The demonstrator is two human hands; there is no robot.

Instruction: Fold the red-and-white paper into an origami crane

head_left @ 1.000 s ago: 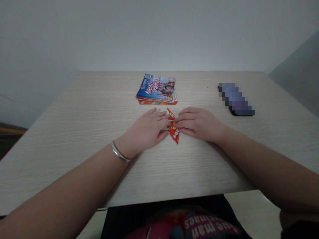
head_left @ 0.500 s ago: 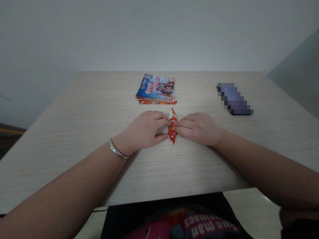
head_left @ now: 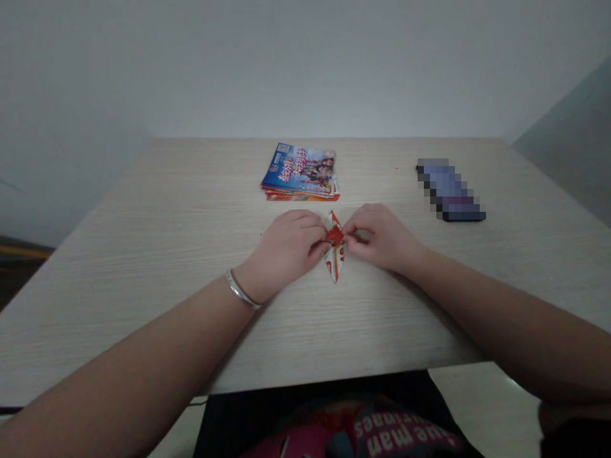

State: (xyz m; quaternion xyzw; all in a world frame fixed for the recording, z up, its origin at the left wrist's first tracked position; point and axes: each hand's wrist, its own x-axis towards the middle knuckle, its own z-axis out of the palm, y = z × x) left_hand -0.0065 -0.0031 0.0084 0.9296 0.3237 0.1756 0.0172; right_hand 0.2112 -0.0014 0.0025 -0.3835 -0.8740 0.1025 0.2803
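Note:
A small piece of folded paper (head_left: pixel 336 257), red, white and orange with pointed ends, lies on the table between my hands. On its left side, my left hand (head_left: pixel 296 242) pinches the middle with thumb and fingers. From the right, my right hand (head_left: pixel 379 236) pinches the opposite edge between thumb and forefinger. A dark red fold shows at the centre, between the two pinches. Both hands rest low over the tabletop, and the fingertips partly hide the paper's edges.
Beyond my hands lies a stack of printed leaflets (head_left: pixel 300 168), blue on top with orange edges below. A phone (head_left: pixel 451 191), blurred out, lies to the right. The pale wooden table (head_left: pixel 143 254) meets a wall (head_left: pixel 305 70) at the back.
The folded paper now shows more white on its near half and a dark red fold in the middle. My right hand has gone from flat fingers on it to a pinch.

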